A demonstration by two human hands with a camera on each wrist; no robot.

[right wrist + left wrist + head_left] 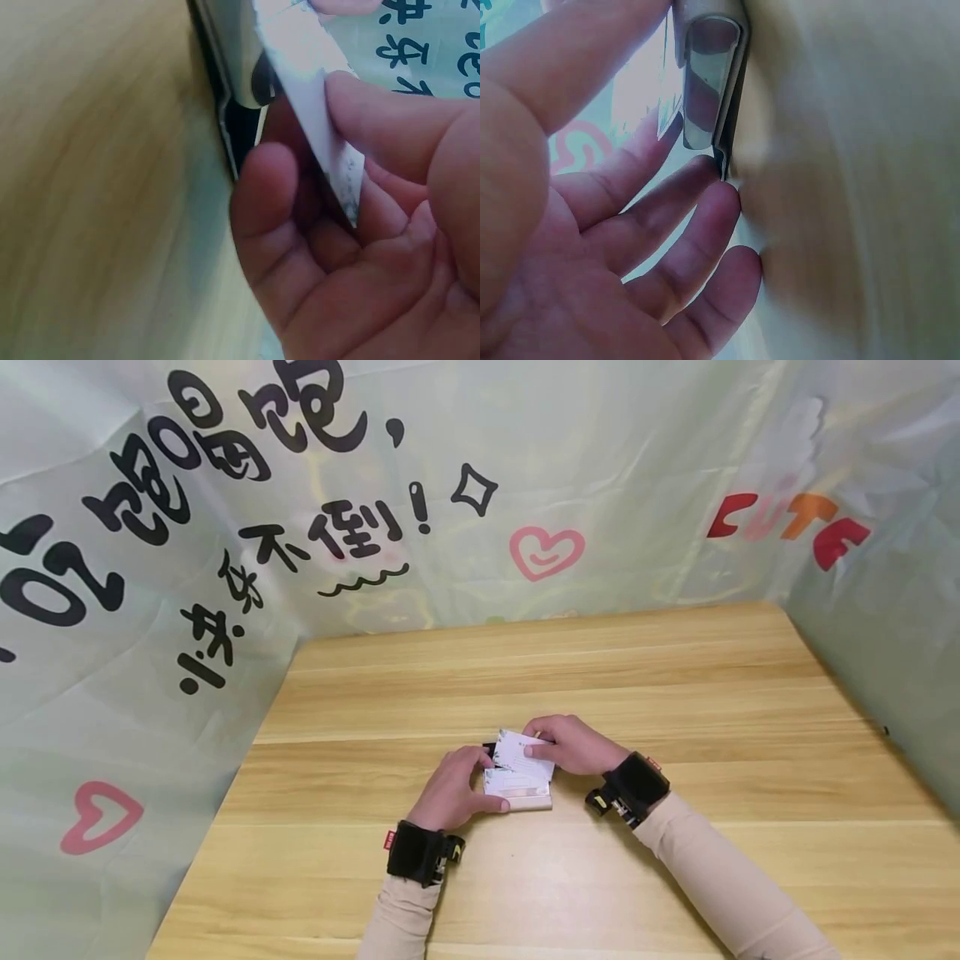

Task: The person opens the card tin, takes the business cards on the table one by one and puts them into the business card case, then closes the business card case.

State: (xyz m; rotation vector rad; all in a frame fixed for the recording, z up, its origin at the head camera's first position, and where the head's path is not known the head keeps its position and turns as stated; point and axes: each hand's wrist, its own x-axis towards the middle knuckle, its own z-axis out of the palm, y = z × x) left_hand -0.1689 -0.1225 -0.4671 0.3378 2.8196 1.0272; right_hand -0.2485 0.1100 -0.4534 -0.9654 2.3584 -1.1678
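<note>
A slim metal business card case lies on the wooden table with its dark lid folded back at the far side. White printed cards fill it. My left hand holds the case from its left end, thumb at the near edge and fingers round towards the far side. In the left wrist view the case's shiny end shows beside the fingertips. Above the case, my right hand pinches a white card between thumb and fingers. That card is tilted over the case, its corner pointing into the palm.
The wood-grain table stretches out on all sides of the hands. A pale cloth backdrop with black lettering and pink hearts stands behind the table and along both sides. Each wrist wears a black strapped camera.
</note>
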